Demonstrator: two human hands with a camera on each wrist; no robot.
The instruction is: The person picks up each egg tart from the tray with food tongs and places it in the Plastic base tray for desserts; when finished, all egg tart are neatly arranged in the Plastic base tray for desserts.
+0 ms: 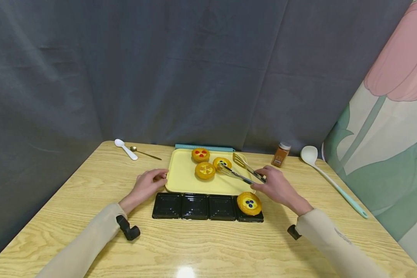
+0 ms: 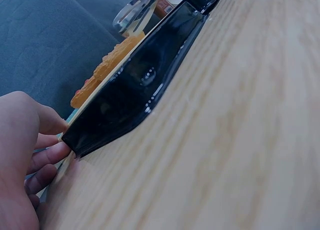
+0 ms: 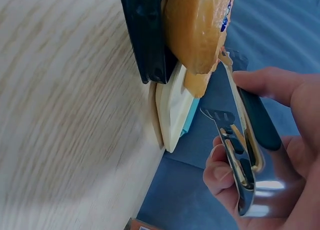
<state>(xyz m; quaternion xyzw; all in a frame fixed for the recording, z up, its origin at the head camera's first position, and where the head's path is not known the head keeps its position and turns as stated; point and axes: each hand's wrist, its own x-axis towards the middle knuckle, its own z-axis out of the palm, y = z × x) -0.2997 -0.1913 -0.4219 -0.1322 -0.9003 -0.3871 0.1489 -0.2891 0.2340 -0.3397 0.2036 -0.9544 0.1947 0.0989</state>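
My right hand [image 1: 275, 186] grips a pair of metal food tongs [image 3: 270, 187] with dark handles, thumb on one arm and fingers on the other. The tongs' jaws are spread, one end over a blueberry tart [image 1: 222, 163] on the yellow tray [image 1: 180, 181]. Beside it on that tray lie a tart with red topping [image 1: 200, 155] and a plain yellow-topped tart [image 1: 205, 170]. My left hand [image 1: 148, 182] holds the yellow tray's left edge between thumb and curled fingers. Another blueberry tart [image 1: 249, 203] sits in the rightmost compartment of a black tray [image 1: 195, 206] in front.
Behind the yellow tray lies a teal stick [image 1: 205, 148]. At the back left are a white spoon [image 1: 126, 150] and a thin gold spoon [image 1: 146, 153]. A spice jar [image 1: 280, 155] and a long ladle with a mint handle [image 1: 337, 185] lie to the right.
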